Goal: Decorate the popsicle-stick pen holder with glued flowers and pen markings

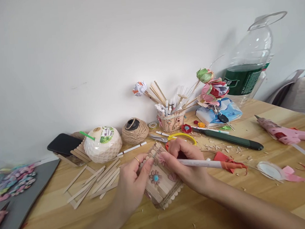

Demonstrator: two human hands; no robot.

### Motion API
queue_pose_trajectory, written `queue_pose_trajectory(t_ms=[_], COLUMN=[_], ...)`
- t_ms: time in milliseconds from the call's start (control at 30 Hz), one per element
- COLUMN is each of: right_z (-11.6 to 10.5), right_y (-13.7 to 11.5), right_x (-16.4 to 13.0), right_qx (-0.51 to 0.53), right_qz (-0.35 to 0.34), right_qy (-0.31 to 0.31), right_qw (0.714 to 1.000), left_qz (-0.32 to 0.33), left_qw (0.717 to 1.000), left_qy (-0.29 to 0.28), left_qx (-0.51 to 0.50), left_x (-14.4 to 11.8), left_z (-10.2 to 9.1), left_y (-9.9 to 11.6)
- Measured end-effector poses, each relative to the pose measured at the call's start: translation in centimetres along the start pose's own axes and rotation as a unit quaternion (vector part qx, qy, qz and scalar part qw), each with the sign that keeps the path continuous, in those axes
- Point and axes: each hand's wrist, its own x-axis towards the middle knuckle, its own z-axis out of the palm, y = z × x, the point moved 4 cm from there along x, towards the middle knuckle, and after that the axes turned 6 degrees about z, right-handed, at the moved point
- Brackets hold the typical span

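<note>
A small box made of wooden craft sticks [161, 190] is tilted in front of me, with a scalloped edge and a flower with a blue centre on its face. My left hand [133, 178] grips the box's left side, thumb pressed near the upper rim. Between the fingers of my right hand [186, 163] is a marker pen [199, 163], its white barrel pointing right to an orange end. The pen's other end is hidden by my fingers, close to the box's upper edge. Something small and pink shows at my right fingertips.
Loose craft sticks [102, 181] lie left, near a white coconut [103, 145] and twine ball [135, 131]. Behind stand yellow-handled scissors [182, 137], a decorated pen holder [171, 121] and a large bottle [247, 68]. A green cutter [229, 138] and pink glue gun [284, 133] lie right.
</note>
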Motion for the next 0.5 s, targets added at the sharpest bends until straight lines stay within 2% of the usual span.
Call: queue_pose_trajectory(t_ms=[67,200,333,500], right_z=[-0.1,-0.2,-0.2,-0.7], right_y=[0.2,0.6,0.8,0.5], right_x=[-0.1,0.0,0.5,0.9], right_qx=[0.031,0.083,0.134,0.12], right_qz=[0.008,0.07,0.113,0.108], right_qy=[0.014,0.04,0.025,0.044], right_qw=[0.999,0.993,0.984,0.986], left_qz=[0.003,-0.001,0.004,0.079], left_qw=[1.0,1.0,1.0,0.995], left_qy=[-0.001,-0.003,-0.022,-0.055], left_qx=[-0.005,-0.001,-0.002,0.036], left_x=[0.0,-0.1,-0.2,-0.2], left_z=[0.0,0.0,-0.2,-0.3], left_y=[0.1,0.1,-0.1,0.0])
